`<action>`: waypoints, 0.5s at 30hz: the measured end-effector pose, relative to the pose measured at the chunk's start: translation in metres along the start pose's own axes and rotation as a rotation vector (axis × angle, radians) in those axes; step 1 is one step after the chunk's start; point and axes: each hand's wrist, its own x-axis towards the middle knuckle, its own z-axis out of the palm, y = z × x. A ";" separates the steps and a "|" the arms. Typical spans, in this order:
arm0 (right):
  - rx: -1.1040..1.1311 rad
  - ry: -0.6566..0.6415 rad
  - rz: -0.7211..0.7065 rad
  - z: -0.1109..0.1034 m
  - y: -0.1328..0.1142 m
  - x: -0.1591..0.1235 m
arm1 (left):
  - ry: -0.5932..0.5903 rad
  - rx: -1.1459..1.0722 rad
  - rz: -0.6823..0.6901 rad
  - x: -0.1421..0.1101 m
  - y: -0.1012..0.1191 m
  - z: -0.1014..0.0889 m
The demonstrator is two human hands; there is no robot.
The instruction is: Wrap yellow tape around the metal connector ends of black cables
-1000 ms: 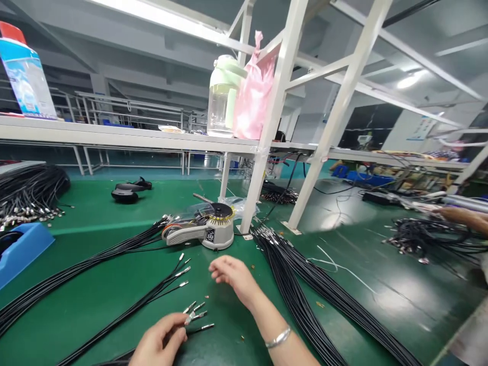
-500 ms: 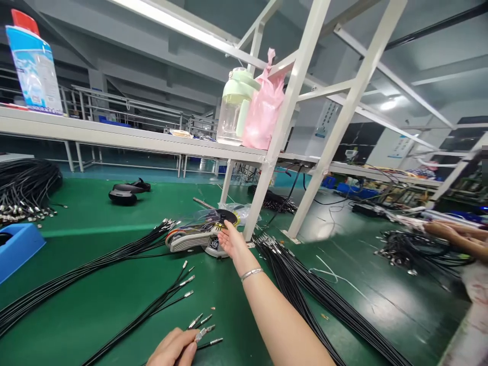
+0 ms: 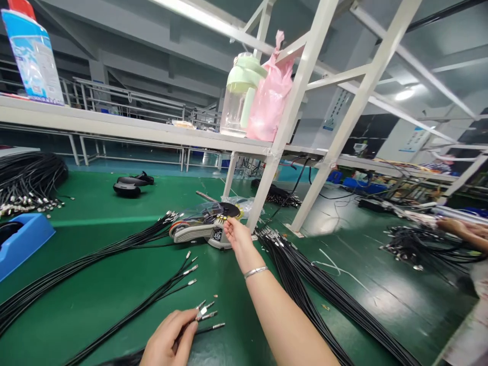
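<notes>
My right hand (image 3: 235, 233) is stretched forward to the grey tape dispenser (image 3: 206, 227) on the green table, its fingers pinched at the dispenser's round top. What the fingertips hold is too small to make out. A silver bracelet sits on that wrist. At the bottom edge my left hand (image 3: 170, 338) is closed on a small bunch of thin black cables with metal tips (image 3: 206, 311). A few more loose cables (image 3: 168, 288) lie just left of it.
Long black cable bundles lie left (image 3: 87, 262) and right (image 3: 305, 279) of the dispenser. A blue tray (image 3: 21, 241) sits at the left edge. White frame posts (image 3: 284, 132) rise behind the dispenser, under a shelf with a jug and pink bag. Another person's hand (image 3: 455, 226) works far right.
My right hand went from hovering near the loose cable tips out to the tape dispenser and pinched at its top. My left hand kept its hold on the cables.
</notes>
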 end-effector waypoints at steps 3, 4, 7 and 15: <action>-0.046 -0.112 -0.044 -0.025 0.011 -0.049 | 0.012 -0.001 -0.004 0.002 0.016 -0.010; -0.071 -0.162 -0.037 -0.035 0.019 -0.070 | 0.038 0.005 -0.026 0.002 0.020 -0.012; -0.242 -0.353 -0.035 -0.061 0.047 -0.129 | 0.050 0.039 -0.042 0.001 0.027 -0.012; -0.275 -0.375 -0.067 -0.060 0.084 -0.178 | 0.068 0.112 0.063 -0.004 0.034 -0.012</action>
